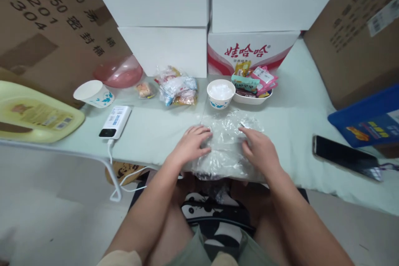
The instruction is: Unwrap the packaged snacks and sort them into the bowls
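Observation:
A crinkled transparent plastic bag (226,149) lies on the table in front of me, and its near edge hangs over the table's front edge. My left hand (193,143) rests palm down at the bag's left side, fingers stretched out. At the right side, my right hand (259,147) touches the bag with its index finger extended. Its thumb stands apart below, and the remaining fingers are partly hidden. Just beyond the bag stands a paper cup (221,94) with whitish, translucent contents. Beside that cup, a white dish (254,99) holds several packaged snacks (249,81).
Wrapped snacks (177,89) lie left of the cup, near a small packet (145,90). Further left are a tilted paper cup (95,93), a pink translucent bowl (120,72), a cabled power bank (115,122) and a yellow bottle (37,112). A phone (346,156) lies right; boxes (252,52) line the back.

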`<state>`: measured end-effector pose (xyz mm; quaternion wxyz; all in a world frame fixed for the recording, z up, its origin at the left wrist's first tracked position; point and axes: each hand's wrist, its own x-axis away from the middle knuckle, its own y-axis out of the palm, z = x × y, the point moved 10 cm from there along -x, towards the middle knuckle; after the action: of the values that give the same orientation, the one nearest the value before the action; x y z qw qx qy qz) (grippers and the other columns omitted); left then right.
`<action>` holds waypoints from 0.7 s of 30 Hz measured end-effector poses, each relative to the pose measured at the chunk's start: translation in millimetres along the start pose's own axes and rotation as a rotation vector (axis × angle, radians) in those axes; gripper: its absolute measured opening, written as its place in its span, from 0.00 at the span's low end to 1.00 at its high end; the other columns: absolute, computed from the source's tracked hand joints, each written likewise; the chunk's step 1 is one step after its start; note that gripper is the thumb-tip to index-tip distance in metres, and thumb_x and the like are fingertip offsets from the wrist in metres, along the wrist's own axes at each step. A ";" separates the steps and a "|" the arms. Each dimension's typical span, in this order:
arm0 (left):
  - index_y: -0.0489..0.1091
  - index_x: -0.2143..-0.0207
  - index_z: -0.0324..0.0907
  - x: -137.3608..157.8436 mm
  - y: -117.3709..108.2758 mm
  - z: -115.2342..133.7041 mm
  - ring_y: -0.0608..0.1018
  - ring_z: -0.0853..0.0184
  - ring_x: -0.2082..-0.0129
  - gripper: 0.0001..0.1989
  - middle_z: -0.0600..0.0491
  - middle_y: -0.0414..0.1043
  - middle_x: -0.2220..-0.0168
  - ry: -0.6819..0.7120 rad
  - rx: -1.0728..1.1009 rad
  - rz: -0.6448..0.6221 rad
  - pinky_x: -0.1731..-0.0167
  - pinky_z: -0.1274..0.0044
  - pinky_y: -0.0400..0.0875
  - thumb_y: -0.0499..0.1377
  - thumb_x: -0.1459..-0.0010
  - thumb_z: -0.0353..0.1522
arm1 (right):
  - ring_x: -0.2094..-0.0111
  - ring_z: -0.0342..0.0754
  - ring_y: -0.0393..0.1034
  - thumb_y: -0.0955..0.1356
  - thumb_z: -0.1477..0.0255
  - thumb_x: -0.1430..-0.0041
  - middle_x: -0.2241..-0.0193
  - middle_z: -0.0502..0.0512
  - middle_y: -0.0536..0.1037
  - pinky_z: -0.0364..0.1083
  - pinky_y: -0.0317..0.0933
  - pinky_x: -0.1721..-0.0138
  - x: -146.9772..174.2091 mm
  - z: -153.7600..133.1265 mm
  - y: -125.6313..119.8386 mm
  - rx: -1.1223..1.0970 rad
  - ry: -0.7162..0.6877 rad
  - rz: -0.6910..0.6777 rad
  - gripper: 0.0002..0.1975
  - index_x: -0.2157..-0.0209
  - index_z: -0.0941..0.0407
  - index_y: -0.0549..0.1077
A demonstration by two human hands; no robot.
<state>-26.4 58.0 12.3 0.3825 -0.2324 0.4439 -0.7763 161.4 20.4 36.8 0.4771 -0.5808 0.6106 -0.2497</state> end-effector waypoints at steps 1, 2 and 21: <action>0.71 0.44 0.48 1.1 0.4 -4.0 0.66 0.51 0.34 0.25 0.47 0.69 0.38 0.003 0.006 -0.016 0.34 0.53 0.55 0.62 0.46 0.29 | 0.50 0.57 0.76 0.62 0.77 0.43 0.51 0.60 0.81 0.58 0.69 0.49 0.0 -2.0 -0.6 0.000 -0.030 0.007 0.23 0.47 0.54 0.74; 0.70 0.42 0.48 2.5 -1.3 -8.9 0.64 0.53 0.33 0.27 0.48 0.68 0.37 0.002 0.008 -0.019 0.34 0.54 0.54 0.59 0.46 0.27 | 0.49 0.58 0.75 0.62 0.76 0.42 0.50 0.60 0.80 0.58 0.68 0.47 0.2 -4.2 -0.6 0.001 -0.064 0.004 0.22 0.47 0.55 0.74; 0.76 0.50 0.43 -5.4 -22.9 -46.9 0.68 0.52 0.36 0.21 0.46 0.74 0.42 -0.076 0.069 0.135 0.35 0.57 0.57 0.63 0.47 0.38 | 0.36 0.63 0.61 0.65 0.69 0.39 0.45 0.58 0.77 0.70 0.41 0.34 3.1 7.3 27.0 0.111 -0.043 -0.168 0.07 0.64 0.53 0.76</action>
<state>-65.0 93.5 8.7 0.4581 -0.2178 0.4167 -0.7544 155.5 24.6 9.7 0.4987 -0.6080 0.5345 -0.3097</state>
